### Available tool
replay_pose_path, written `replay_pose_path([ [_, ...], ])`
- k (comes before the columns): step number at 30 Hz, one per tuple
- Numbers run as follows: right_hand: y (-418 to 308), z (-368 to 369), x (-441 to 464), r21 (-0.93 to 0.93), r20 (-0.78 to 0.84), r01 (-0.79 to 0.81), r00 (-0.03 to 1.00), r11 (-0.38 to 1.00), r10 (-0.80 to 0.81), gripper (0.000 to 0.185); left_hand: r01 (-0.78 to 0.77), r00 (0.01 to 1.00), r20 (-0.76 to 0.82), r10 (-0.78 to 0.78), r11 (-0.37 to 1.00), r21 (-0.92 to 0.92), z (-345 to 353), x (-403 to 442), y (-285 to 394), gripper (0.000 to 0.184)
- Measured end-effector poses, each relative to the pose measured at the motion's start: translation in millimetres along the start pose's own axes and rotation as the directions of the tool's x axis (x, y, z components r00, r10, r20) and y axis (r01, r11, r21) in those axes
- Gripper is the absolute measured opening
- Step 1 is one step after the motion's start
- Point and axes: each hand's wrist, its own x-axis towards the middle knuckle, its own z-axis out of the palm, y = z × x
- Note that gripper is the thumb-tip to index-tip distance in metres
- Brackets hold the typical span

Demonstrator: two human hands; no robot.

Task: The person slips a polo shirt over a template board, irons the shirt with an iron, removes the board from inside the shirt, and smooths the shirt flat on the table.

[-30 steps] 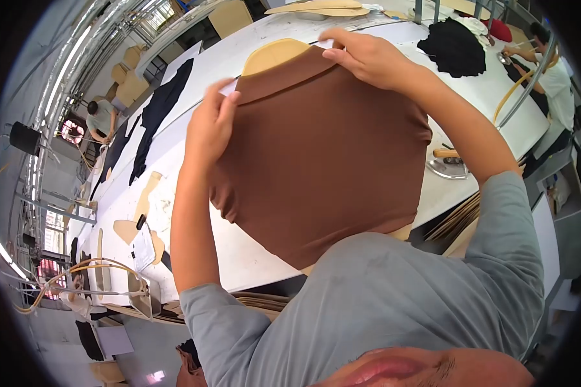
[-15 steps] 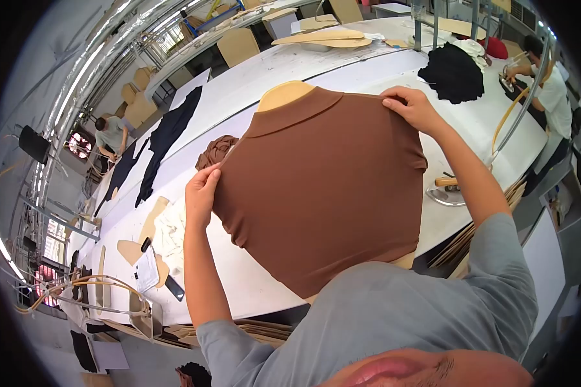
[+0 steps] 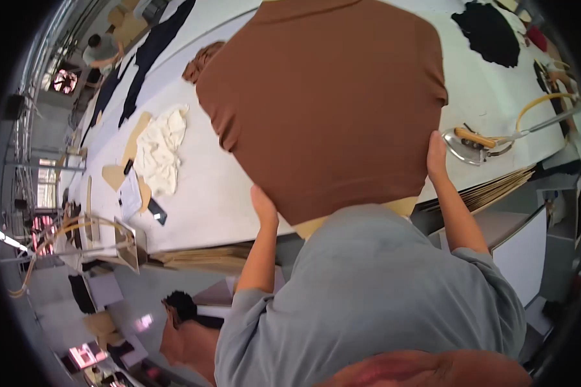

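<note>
A brown garment [image 3: 329, 103] with a collar at its top lies spread over a tan board [image 3: 403, 206], whose edge shows below the hem. My left hand [image 3: 264, 205] is at the garment's lower left edge, its fingers mostly hidden under or behind the cloth. My right hand [image 3: 436, 158] is at the lower right edge, with its fingertips hidden too. A bunched brown piece [image 3: 203, 62] sits beside the garment's upper left side. To the right of my right hand, an iron [image 3: 472, 143] with a wooden handle rests on the white table [image 3: 206, 222].
A white cloth [image 3: 161, 149], papers [image 3: 130, 195] and a dark phone [image 3: 157, 211] lie at left. Dark garments [image 3: 150, 55] are farther back, and a black cloth [image 3: 487, 33] is at upper right. A co-worker [image 3: 102, 53] is at upper left. Stacked boards [image 3: 478, 192] jut below the table edge.
Both hands have moved from the collar and shoulders down to the garment's lower sides. The view has tilted downward, so the collar is now at the top edge.
</note>
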Motion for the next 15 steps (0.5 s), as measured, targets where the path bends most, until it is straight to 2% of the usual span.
replay_pose_path([
  [1,-4.8,-2.6,-5.6,-0.007,0.069,-0.034,0.997,0.999,0.035,0.043,-0.016,0.999,0.050,0.015,1.000,0.017,14.4,-21.0,12.0,0.043],
  [2,-11.4,-7.4,-1.6,-0.083,0.052,-0.100,0.993,0.992,0.105,0.044,-0.033,0.994,0.102,0.029,0.999,0.040,25.2,-33.7,26.8,0.044],
  [3,-15.8,-3.4,-2.2,-0.154,0.024,-0.152,0.987,0.976,0.157,0.045,-0.027,0.997,0.076,0.023,0.998,0.052,29.2,-37.6,37.2,0.045],
  [5,-10.8,7.0,-15.0,-0.182,-0.084,-0.103,0.992,0.978,0.089,0.045,0.041,0.999,-0.002,-0.041,0.999,0.006,36.8,-46.4,43.5,0.043],
  [6,-8.6,8.0,-14.7,-0.174,-0.067,-0.088,0.995,0.981,0.078,0.045,0.037,0.999,-0.023,-0.037,0.999,0.002,36.2,-48.8,48.4,0.043],
  [8,-1.8,8.7,-9.0,-0.152,-0.102,-0.117,0.990,0.981,0.102,0.045,0.163,0.986,-0.018,-0.165,0.983,-0.080,37.3,-50.1,58.3,0.037],
  [10,-12.7,5.1,-6.4,-0.158,-0.040,-0.108,0.994,0.982,0.103,0.046,0.230,0.973,0.062,-0.222,0.918,-0.323,24.7,-40.9,56.8,0.031],
  [11,-13.7,4.8,-6.6,-0.164,-0.041,-0.129,0.991,0.978,0.124,0.046,0.245,0.969,0.069,-0.236,0.920,-0.307,9.5,-41.2,57.6,0.031],
  [13,-8.1,6.2,0.3,-0.163,-0.009,-0.159,0.987,0.974,0.159,0.046,0.240,0.965,0.079,-0.248,0.726,-0.644,-27.1,-38.8,61.5,0.028],
  [15,-2.4,5.8,3.8,-0.187,0.033,-0.134,0.989,0.973,0.142,0.045,0.275,0.959,0.246,-0.141,0.670,-0.690,-77.4,-50.3,42.2,0.025],
])
